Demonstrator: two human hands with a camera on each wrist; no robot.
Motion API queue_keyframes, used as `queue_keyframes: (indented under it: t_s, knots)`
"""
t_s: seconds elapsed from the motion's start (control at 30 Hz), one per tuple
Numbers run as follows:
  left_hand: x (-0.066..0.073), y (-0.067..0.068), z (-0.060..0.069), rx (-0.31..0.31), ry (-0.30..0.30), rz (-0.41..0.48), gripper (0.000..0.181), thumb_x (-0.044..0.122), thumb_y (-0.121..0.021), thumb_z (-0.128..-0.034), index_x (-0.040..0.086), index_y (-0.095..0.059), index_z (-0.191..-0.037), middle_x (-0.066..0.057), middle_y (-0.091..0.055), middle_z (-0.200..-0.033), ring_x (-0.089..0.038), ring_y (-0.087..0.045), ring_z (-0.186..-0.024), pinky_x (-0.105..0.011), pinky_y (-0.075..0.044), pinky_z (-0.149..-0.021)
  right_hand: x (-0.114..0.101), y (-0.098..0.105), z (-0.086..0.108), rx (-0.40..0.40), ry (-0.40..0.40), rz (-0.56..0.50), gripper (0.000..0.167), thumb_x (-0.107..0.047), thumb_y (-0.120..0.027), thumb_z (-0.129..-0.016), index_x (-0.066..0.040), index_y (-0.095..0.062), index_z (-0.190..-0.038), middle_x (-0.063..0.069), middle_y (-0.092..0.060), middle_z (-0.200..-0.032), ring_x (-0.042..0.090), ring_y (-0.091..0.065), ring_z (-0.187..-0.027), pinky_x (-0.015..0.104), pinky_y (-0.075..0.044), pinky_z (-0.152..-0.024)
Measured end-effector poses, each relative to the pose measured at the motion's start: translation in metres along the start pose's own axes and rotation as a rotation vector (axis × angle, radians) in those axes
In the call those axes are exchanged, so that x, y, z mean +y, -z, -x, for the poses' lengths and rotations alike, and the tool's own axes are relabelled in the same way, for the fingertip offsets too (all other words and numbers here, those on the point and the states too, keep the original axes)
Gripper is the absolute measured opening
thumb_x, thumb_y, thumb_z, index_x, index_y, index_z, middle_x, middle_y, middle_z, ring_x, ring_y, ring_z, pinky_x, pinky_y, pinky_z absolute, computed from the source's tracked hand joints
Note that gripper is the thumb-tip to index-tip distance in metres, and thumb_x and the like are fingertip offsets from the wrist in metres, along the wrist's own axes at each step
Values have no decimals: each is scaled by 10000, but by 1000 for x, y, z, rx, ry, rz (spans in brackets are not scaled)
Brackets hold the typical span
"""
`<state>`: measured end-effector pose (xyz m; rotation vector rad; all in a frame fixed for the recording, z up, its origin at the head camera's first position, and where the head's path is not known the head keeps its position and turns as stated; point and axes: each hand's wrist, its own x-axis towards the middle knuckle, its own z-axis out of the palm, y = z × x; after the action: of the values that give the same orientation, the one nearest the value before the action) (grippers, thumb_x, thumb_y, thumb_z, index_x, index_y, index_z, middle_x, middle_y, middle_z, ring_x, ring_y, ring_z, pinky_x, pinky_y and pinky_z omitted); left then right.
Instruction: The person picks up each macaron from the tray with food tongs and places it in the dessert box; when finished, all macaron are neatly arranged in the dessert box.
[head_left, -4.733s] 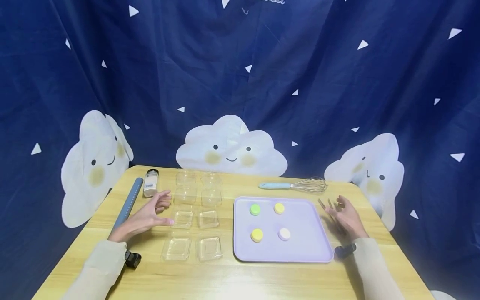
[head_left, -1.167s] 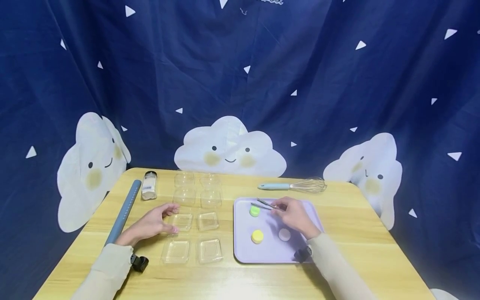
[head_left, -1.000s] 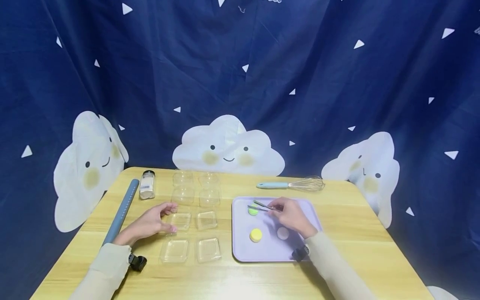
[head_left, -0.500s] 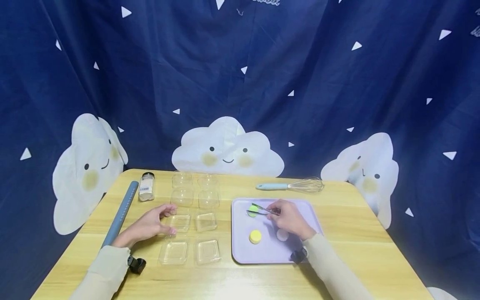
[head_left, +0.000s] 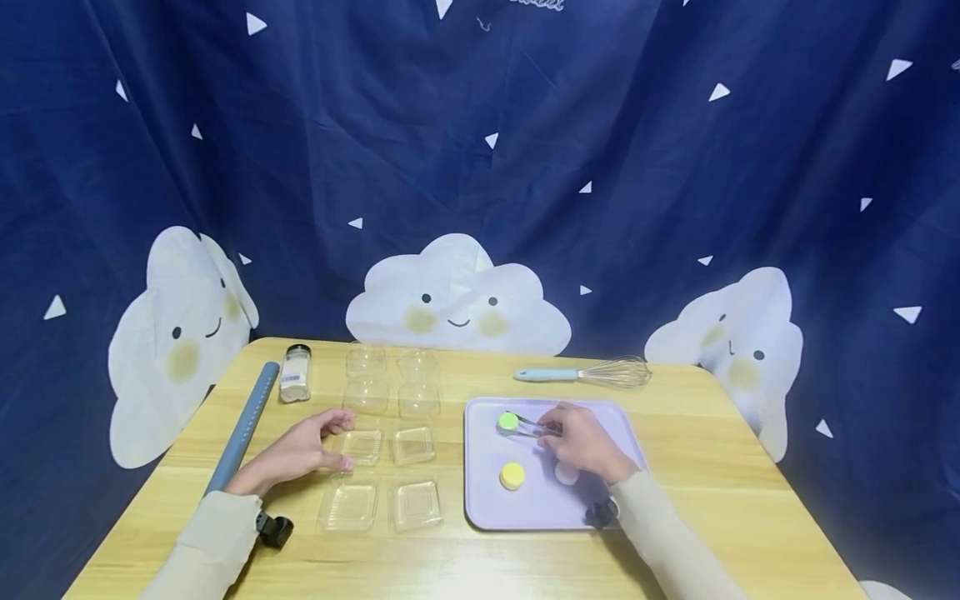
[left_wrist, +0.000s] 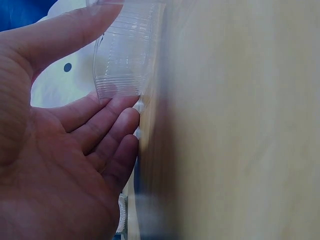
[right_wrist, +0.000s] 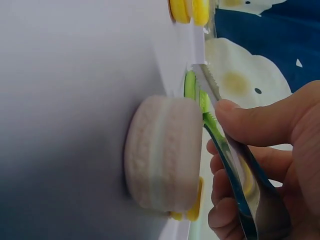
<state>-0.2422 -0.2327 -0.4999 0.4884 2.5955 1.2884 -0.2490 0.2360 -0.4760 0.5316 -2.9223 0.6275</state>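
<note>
My right hand (head_left: 581, 437) holds small metal tongs (right_wrist: 235, 155) with serrated tips, thumb on one arm and fingers on the other. Their tips stand either side of a green macaron (head_left: 508, 422) on the lilac tray (head_left: 540, 507). Nearer are a yellow macaron (head_left: 512, 476) and a pale pink one (right_wrist: 162, 152), partly covered by my hand in the head view. A second yellow macaron (right_wrist: 195, 200) is hidden there by my hand. Beside a clear plastic box (head_left: 362, 447), my left hand (head_left: 300, 447) spreads thumb and fingers around its left side, fingers relaxed; firm contact is unclear.
More clear boxes with raised domed lids (head_left: 366, 392) stand left of the tray. A whisk (head_left: 585, 372) lies behind it. At the table's left are a black-capped jar (head_left: 296, 375) and a blue-grey bar (head_left: 243, 427). A blue curtain (head_left: 480, 167) hangs behind.
From the tray's right side, my right hand has brought the tongs across to the green macaron. Their tips have come down around it. My left hand has shifted slightly nearer the front.
</note>
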Motion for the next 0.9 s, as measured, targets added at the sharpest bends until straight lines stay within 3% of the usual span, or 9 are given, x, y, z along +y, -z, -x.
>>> queue_keyframes:
  t_s: [0.2, 0.43, 0.67, 0.9]
  knots:
    - [3, 0, 0, -10, 3, 26, 849, 288, -872, -766, -7, -467, -1451, -162, -602, -1356, -308, -540, -1227, -494, -453, -1060, 2, 1, -1, -9, 32, 32, 233, -171, -829, -792, -114, -782, -1013, -31, -708, -884, 111, -632, -803, 368, -573, -802]
    - [3, -1, 0, 0, 10, 19, 833, 282, -875, -764, 6, -480, -1443, -150, -612, -1341, -285, -539, -1209, -446, -469, -1040, 0, 1, -2, 14, 102, 61, 199, -192, -826, -790, -114, -784, -969, -48, -695, -829, 74, -587, -749, 295, -541, -723]
    - [6, 0, 1, -4, 7, 13, 835, 291, -871, -762, -4, -480, -1438, -158, -609, -1342, -300, -543, -1211, -466, -462, -1048, 1, -2, -4, 56, 90, 69, 125, -217, -831, -784, -151, -802, -886, -94, -675, -749, 34, -559, -683, 205, -482, -618]
    - [2, -1, 1, -3, 17, 12, 849, 303, -872, -759, 7, -475, -1449, -145, -611, -1341, -282, -539, -1211, -402, -470, -1042, 2, -3, -3, 55, 65, 43, 110, -223, -832, -780, -165, -803, -869, -86, -703, -769, 41, -591, -708, 214, -498, -650]
